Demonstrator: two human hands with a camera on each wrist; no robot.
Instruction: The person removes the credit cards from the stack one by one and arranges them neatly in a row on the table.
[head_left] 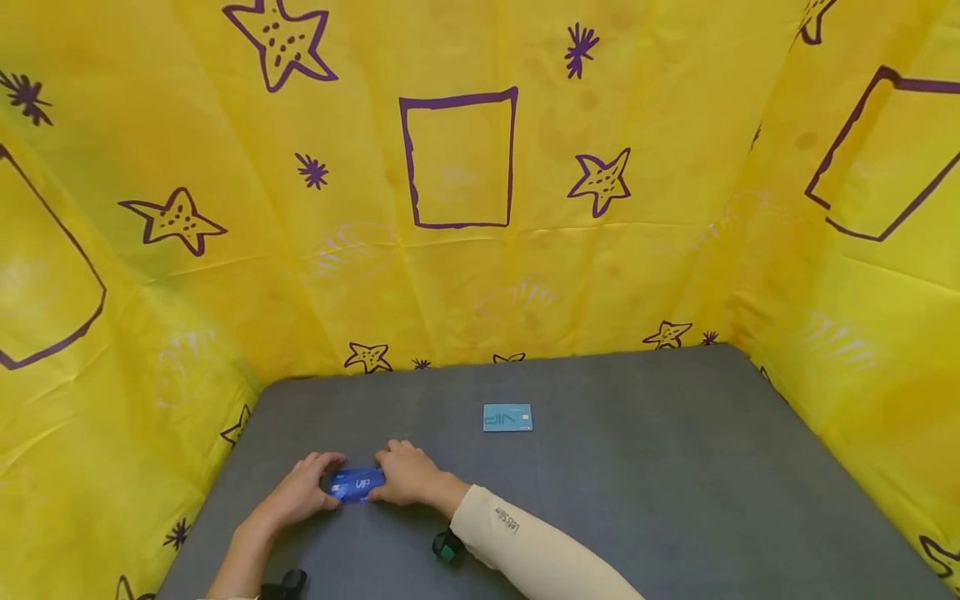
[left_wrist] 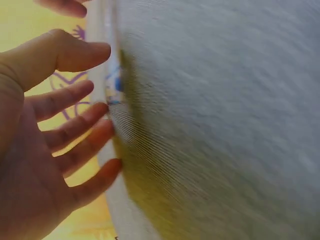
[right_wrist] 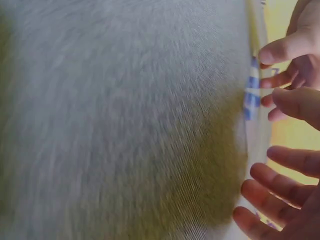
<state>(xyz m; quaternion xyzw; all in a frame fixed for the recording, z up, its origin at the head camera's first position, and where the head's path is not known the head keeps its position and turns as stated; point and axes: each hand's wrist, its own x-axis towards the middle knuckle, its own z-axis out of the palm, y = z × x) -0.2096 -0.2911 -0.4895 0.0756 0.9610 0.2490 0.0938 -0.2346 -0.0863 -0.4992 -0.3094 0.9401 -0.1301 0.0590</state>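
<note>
A blue card marked "VIP" lies on the grey table at the left, between the two hands. At its left end is my left hand, thumb by the near corner and fingers by the far one. My right hand frames the opposite end the same way. Seen in the left wrist view, the left hand has its thumb and fingers spread, fingertips close to the card. The right wrist view shows the right hand with spread, loosely bent fingers, the thumb near the card's edge.
A light blue card, also with "VIP" lettering, lies farther back near the middle of the grey table. Yellow cloth walls with purple stars and frames enclose the table's back and sides. Dark wrist devices hang below the forearms.
</note>
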